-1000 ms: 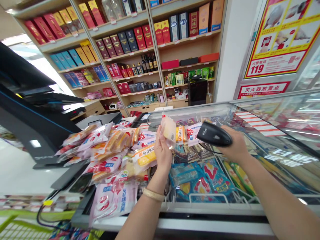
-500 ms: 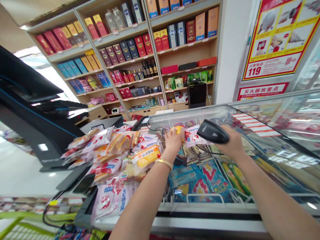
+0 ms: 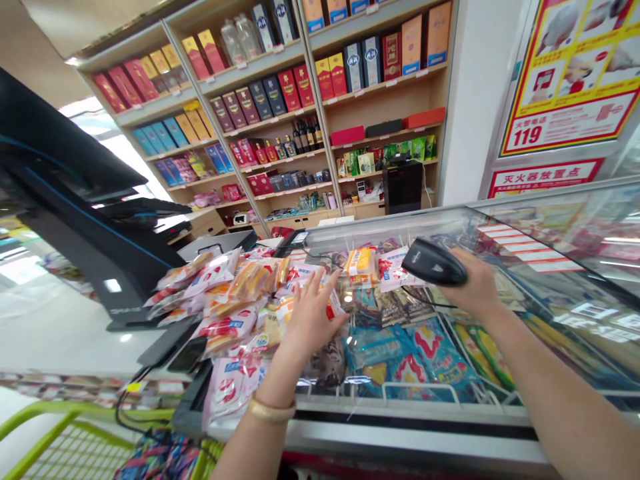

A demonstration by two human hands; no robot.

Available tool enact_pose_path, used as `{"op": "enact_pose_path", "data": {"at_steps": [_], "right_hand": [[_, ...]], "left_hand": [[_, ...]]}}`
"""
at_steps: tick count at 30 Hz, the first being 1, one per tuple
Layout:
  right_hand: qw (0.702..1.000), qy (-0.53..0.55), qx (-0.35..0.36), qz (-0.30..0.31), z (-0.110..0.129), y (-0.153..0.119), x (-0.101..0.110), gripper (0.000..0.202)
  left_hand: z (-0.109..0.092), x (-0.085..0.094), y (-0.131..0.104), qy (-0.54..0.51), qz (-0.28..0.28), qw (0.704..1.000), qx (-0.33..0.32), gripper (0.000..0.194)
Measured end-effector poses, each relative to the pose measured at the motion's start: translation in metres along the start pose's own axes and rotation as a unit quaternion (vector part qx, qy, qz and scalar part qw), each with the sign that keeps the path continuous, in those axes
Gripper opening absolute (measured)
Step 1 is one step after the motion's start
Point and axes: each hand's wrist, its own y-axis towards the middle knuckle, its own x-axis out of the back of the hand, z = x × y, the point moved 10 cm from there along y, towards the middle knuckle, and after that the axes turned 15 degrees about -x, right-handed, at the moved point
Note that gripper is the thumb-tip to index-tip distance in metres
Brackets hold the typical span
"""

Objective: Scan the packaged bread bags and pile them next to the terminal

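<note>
The fingers of our left hand [image 3: 311, 323] are spread wide, with nothing in them. They are over the near side of the pile of bread packets [image 3: 250, 283], and we can't tell if they touch any. A yellow packet [image 3: 285, 311] peeks out beside the hand, partly hidden by it. Our right hand [image 3: 473, 283] is wrapped round the black scanner [image 3: 434, 263], which points left, toward the packets.

Just left of the scanner, a pink-and-white packet [image 3: 393, 270] and an orange packet [image 3: 363, 262] lie side by side on the freezer's glass. The big pile is further left, heaped by the edge where the freezer [image 3: 425, 433] meets the white bench [image 3: 95, 363]. Under the glass we see blue bags [image 3: 420, 350]. Past the pile stands a dark screen stand [image 3: 95, 227].

We think we are scanning packets one at a time, and that we are between two of them now. The next move seems to call for closing the left fingers on one packet, lifting it, and turning its stripy code to the scanner. The packets look slippery and lie on top of each other, so two could come up together.
</note>
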Motion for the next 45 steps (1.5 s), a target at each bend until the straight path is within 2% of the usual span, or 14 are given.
{"op": "enact_pose_path", "data": {"at_steps": [3, 5, 16, 20, 24, 27, 29, 31, 33, 36, 38, 40, 42, 45], "right_hand": [[1.000, -0.003, 0.000, 0.010, 0.001, -0.001, -0.003, 0.018], [1.000, -0.002, 0.004, 0.010, 0.004, -0.001, -0.003, 0.021], [0.999, -0.016, 0.030, 0.020, 0.005, -0.005, -0.010, 0.024], [0.999, -0.018, 0.033, 0.025, 0.005, -0.005, -0.011, 0.025], [0.999, -0.013, 0.031, 0.025, 0.004, -0.006, -0.011, 0.024], [0.999, -0.005, 0.033, 0.021, 0.006, -0.006, -0.008, 0.024], [0.999, -0.002, 0.032, 0.023, 0.008, -0.005, -0.007, 0.024], [0.999, 0.000, 0.034, 0.025, 0.011, -0.005, -0.006, 0.023], [0.999, 0.001, 0.036, 0.023, 0.013, -0.005, -0.004, 0.022], [0.999, 0.005, 0.043, 0.014, 0.016, -0.004, -0.001, 0.020], [0.998, 0.008, 0.058, 0.000, 0.019, -0.005, 0.002, 0.020], [0.997, 0.013, 0.070, -0.002, 0.023, -0.006, 0.003, 0.020], [0.997, 0.014, 0.067, 0.027, 0.025, -0.006, -0.001, 0.020], [0.993, 0.008, 0.064, 0.104, 0.031, -0.010, -0.014, 0.019]], "left_hand": [[0.036, 0.004, -0.033, 0.053, 0.026, 0.996, 0.066, 0.087], [0.047, 0.002, -0.044, 0.079, 0.045, 0.992, 0.084, 0.084], [0.043, -0.005, -0.052, 0.096, 0.044, 0.991, 0.080, 0.077], [0.047, -0.002, -0.057, 0.047, 0.013, 0.996, 0.074, 0.074], [0.060, 0.014, -0.068, -0.065, -0.100, 0.988, 0.094, 0.058], [0.073, 0.032, -0.074, -0.206, -0.257, 0.933, 0.148, 0.040], [0.077, 0.033, -0.071, -0.339, -0.363, 0.848, 0.183, 0.032], [0.074, 0.019, -0.055, -0.488, -0.423, 0.735, 0.207, 0.032], [0.062, -0.005, -0.028, -0.616, -0.417, 0.629, 0.228, 0.032], [0.038, -0.039, 0.008, -0.722, -0.351, 0.534, 0.265, 0.037], [0.030, -0.054, 0.018, -0.746, -0.338, 0.499, 0.285, 0.040], [0.029, -0.063, 0.019, -0.747, -0.354, 0.484, 0.287, 0.040], [0.030, -0.068, 0.017, -0.735, -0.361, 0.503, 0.275, 0.038], [0.032, -0.074, 0.013, -0.703, -0.342, 0.565, 0.264, 0.037]]}}
